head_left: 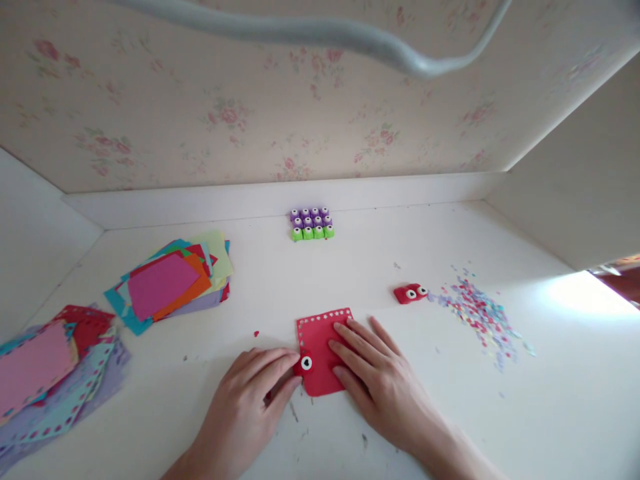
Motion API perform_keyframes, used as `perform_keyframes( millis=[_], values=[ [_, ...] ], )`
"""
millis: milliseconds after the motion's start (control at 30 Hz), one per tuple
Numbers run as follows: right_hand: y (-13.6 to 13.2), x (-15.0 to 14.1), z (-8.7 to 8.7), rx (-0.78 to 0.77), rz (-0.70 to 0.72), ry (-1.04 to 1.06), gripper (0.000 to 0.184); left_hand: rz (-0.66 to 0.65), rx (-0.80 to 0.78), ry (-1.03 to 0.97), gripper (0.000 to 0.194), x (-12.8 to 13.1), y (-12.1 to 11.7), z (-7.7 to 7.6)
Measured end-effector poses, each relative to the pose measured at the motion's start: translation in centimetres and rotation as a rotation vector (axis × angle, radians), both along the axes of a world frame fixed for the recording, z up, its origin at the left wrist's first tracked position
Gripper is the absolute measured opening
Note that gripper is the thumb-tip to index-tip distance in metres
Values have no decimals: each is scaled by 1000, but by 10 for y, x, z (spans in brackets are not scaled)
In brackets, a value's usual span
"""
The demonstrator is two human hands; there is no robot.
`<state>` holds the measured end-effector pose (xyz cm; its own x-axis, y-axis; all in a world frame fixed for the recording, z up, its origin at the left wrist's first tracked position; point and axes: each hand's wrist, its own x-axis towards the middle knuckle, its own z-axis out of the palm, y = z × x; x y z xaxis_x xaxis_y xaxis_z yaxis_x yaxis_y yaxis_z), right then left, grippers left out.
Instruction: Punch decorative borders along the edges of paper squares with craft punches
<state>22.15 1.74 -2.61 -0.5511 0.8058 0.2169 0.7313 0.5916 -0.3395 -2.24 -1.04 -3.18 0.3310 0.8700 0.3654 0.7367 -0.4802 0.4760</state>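
A red sheet of paper (320,353) lies on the white table, with small shapes punched out along its top edge and the upper part of its left edge. My left hand (260,387) grips a red craft punch (305,364) at the sheet's left edge; the punch has a white button with a dark heart mark. My right hand (375,370) rests flat on the right part of the sheet, fingers spread, covering some of it. One small red heart cutout (257,333) lies up and left of the sheet.
More red punches (411,293) lie right of the sheet, beside scattered confetti (483,313). Rows of purple and green punches (311,223) stand near the back wall. At left are a stack of coloured paper (163,283) and a pile of punched sheets (45,373). A pale cable (300,30) crosses the top.
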Motion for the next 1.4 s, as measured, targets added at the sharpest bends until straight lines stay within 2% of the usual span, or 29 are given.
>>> perform_keyframes(
  millis=[233,333,433,500,700,967,1067,1233,1400],
  values=[
    [2,2,0,7,53,-79,37,33,-59,-14,26,-2,-2,2],
    [1,2,0,-4,31,-52,36,88,-179,-70,30,0,-1,11],
    [1,1,0,-16,13,-6,33,143,-323,-151,23,6,5,18],
    [0,1,1,-22,8,13,32,156,-363,-152,22,11,10,19],
    [0,0,4,-37,-9,34,31,138,-419,-102,21,21,18,20],
    [-2,1,4,-28,-9,43,31,84,-594,12,15,24,37,32],
    [-3,1,6,-22,9,47,31,68,-648,-2,14,22,40,33],
    [-5,2,7,-8,8,64,31,13,-629,-138,23,14,33,31],
    [-6,3,8,-9,6,80,30,68,-454,-132,31,1,20,29]
  ],
)
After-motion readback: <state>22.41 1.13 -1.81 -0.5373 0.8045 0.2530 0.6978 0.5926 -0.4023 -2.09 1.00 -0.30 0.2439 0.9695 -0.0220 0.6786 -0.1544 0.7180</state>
